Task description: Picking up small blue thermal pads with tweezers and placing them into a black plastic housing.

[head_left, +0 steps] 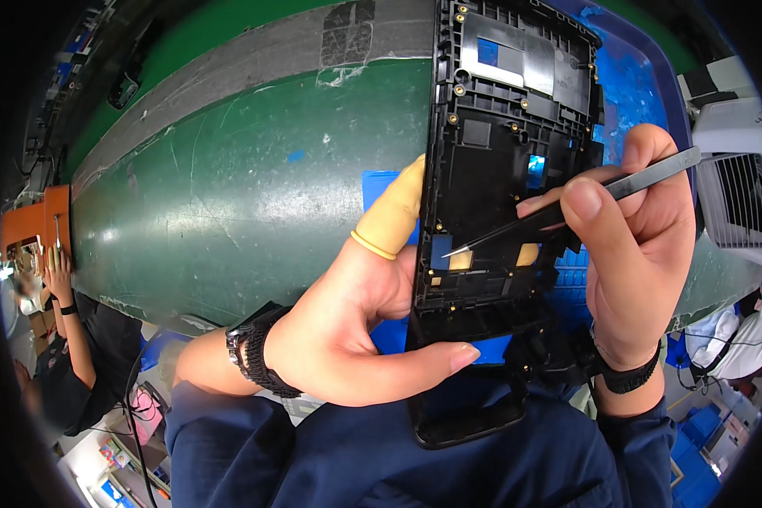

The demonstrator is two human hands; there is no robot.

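Note:
My left hand (356, 313) grips a black plastic housing (491, 178) by its left edge, with a yellow finger cot (395, 207) on one finger and the thumb across the lower part. The housing is studded with small brass inserts and carries a shiny pale panel near its top. Dark tweezers (567, 199) are pinched in my right hand (639, 237). Their fine tip meets or hovers over a small dark blue patch (440, 247) low on the housing's left side, beside a tan patch (460, 260); contact cannot be told.
A green work surface (254, 178) with a grey strip (271, 63) lies beneath. A blue bin (643, 85) with blue pieces stands behind my right hand. Further right is a white grilled appliance (737, 186). At far left, another person's hand (57, 275) rests by an orange box (55, 220).

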